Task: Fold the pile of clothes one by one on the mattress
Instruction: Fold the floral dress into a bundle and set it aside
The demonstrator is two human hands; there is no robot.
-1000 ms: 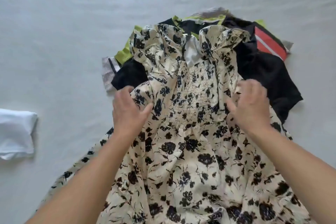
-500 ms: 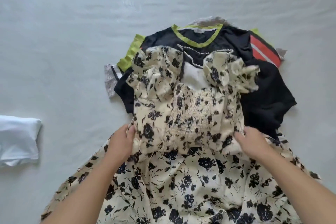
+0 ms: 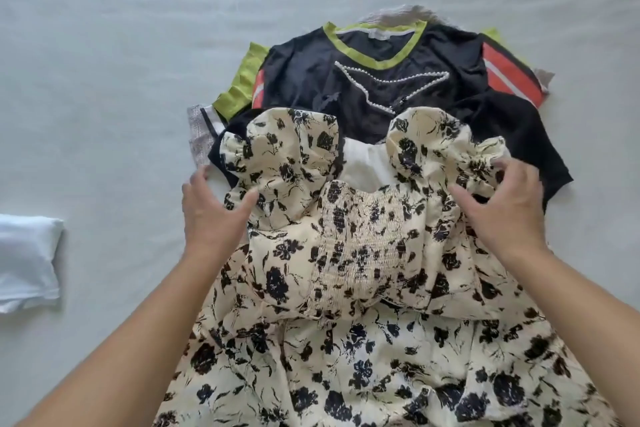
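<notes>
Floral dress (image 3: 363, 253) is lying face-up on the mattress (image 3: 138, 45), its bodice overlapping the pile (image 3: 381, 80) (presumably spread flat for folding); left hand (image 3: 211, 215) is resting fingers-straight at the left sleeve; right hand (image 3: 502, 208), fingers loosely bent, is touching the right sleeve, gripping nothing evident.

Bare mattress (image 3: 121, 62) lies open to the outside of the left hand (image 3: 211, 215); folded white cloth (image 3: 27, 260) sits farther out. Beyond both hands, pile of clothes (image 3: 381, 80) blocks. Outside right hand (image 3: 502, 211): open sheet.
</notes>
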